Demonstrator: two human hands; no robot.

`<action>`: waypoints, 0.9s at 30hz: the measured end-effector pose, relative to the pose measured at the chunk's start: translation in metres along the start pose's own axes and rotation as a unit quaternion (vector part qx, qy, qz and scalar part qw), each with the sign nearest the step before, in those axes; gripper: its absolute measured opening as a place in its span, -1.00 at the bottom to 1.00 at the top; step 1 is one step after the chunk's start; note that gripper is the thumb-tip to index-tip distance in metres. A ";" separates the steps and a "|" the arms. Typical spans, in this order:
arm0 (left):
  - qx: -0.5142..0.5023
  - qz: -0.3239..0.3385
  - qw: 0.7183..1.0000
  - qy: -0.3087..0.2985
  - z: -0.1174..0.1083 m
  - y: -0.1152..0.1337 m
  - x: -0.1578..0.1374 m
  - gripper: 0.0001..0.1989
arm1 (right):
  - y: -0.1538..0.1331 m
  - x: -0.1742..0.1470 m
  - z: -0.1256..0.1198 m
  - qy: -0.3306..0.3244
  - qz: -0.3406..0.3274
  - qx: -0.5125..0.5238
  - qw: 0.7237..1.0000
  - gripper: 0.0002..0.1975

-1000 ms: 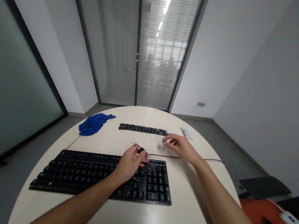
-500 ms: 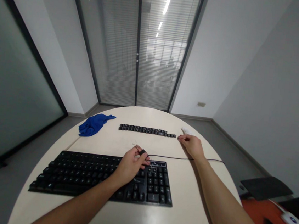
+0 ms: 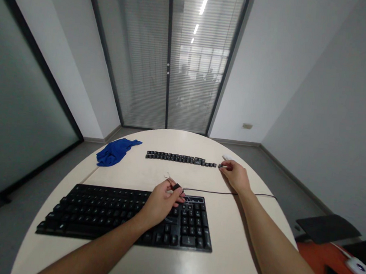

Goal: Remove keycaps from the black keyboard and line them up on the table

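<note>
My left hand (image 3: 160,199) is closed on a wire keycap puller (image 3: 177,187), its dark handle between the fingers and thin wire ends poking out. This hand is over the upper right part of a black keyboard (image 3: 106,212). My right hand (image 3: 236,175) pinches a small black keycap (image 3: 220,166) at the tabletop, just right of the row's end. Black keycaps (image 3: 174,157) lie in a long double row across the table, narrowing to a single line at the right. My left hand and forearm cover some of the keyboard's keys.
A crumpled blue cloth (image 3: 116,151) lies at the left of the round-edged table (image 3: 126,175). Behind my right hand is a white object (image 3: 227,157), partly hidden. The keyboard cable (image 3: 210,191) runs right beneath my right forearm. An orange chair (image 3: 316,264) stands at the right.
The keycap at my right fingertips shows more clearly now, beside the row's right end. My right hand has barely shifted. My left hand keeps the puller over the keyboard.
</note>
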State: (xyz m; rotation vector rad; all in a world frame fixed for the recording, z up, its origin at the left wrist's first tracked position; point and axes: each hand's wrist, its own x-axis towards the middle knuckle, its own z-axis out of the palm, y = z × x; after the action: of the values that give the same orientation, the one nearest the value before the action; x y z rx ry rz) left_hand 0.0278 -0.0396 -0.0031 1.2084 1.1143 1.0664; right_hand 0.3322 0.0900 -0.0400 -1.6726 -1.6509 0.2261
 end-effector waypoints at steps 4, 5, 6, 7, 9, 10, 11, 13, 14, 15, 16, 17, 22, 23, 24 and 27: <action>0.008 0.002 1.000 -0.003 0.000 -0.001 0.000 -0.69 | -0.004 -0.001 0.003 -0.002 -0.005 0.005 1.000 -0.78; 0.010 0.001 1.000 -0.004 0.000 0.000 0.000 -0.70 | -0.005 -0.002 0.003 -0.004 -0.007 0.005 1.000 -0.78; 0.012 0.001 1.000 -0.004 0.000 0.000 0.000 -0.70 | -0.006 -0.002 0.003 -0.006 -0.009 0.005 1.000 -0.77; 0.013 0.000 1.000 -0.004 0.000 0.000 0.000 -0.70 | -0.007 -0.003 0.003 -0.007 -0.010 0.005 1.000 -0.77; 0.013 0.000 1.000 -0.005 0.000 0.001 -0.001 -0.70 | -0.008 -0.003 0.004 -0.010 -0.012 0.005 1.000 -0.76; 0.012 0.002 1.000 -0.006 0.000 0.001 -0.001 -0.70 | -0.008 -0.003 0.004 -0.011 -0.012 0.005 1.000 -0.76; 0.011 0.003 1.000 -0.006 0.000 0.001 -0.001 -0.70 | -0.008 -0.003 0.004 -0.012 -0.012 0.004 1.000 -0.76; 0.011 0.006 1.000 -0.006 0.000 0.001 -0.001 -0.71 | -0.007 -0.003 0.004 -0.015 -0.013 0.004 1.000 -0.76; 0.013 0.007 1.000 -0.007 0.000 0.001 -0.002 -0.71 | -0.007 -0.002 0.004 -0.017 -0.013 0.004 1.000 -0.75; 0.015 0.009 1.000 -0.007 0.000 0.001 -0.002 -0.72 | -0.007 -0.002 0.005 -0.019 -0.014 0.004 1.000 -0.75; 0.018 0.011 1.000 -0.009 0.001 0.001 -0.002 -0.72 | -0.007 -0.002 0.005 -0.020 -0.015 0.003 1.000 -0.75; 0.021 0.013 1.000 -0.013 0.001 0.002 -0.002 -0.73 | -0.007 -0.002 0.005 -0.021 -0.014 0.003 1.000 -0.75; 0.029 0.028 0.999 -0.029 0.000 0.000 -0.003 -0.76 | -0.006 -0.001 0.006 -0.019 -0.011 -0.003 1.000 -0.74; 0.029 0.030 0.999 -0.029 0.000 -0.001 -0.003 -0.76 | -0.006 -0.001 0.006 -0.019 -0.010 -0.004 1.000 -0.73; 0.029 0.032 0.999 -0.030 0.000 -0.002 -0.003 -0.77 | -0.005 -0.001 0.007 -0.019 -0.009 -0.005 1.000 -0.73; 0.030 0.034 0.998 -0.033 0.000 -0.002 -0.003 -0.77 | -0.004 0.000 0.007 -0.022 -0.008 -0.007 1.000 -0.72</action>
State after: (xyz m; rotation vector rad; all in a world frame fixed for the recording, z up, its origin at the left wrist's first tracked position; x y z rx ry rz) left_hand 0.0270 -0.0426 -0.0050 1.3295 1.0666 1.0430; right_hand 0.3244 0.0920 -0.0425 -1.6740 -1.7010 0.2450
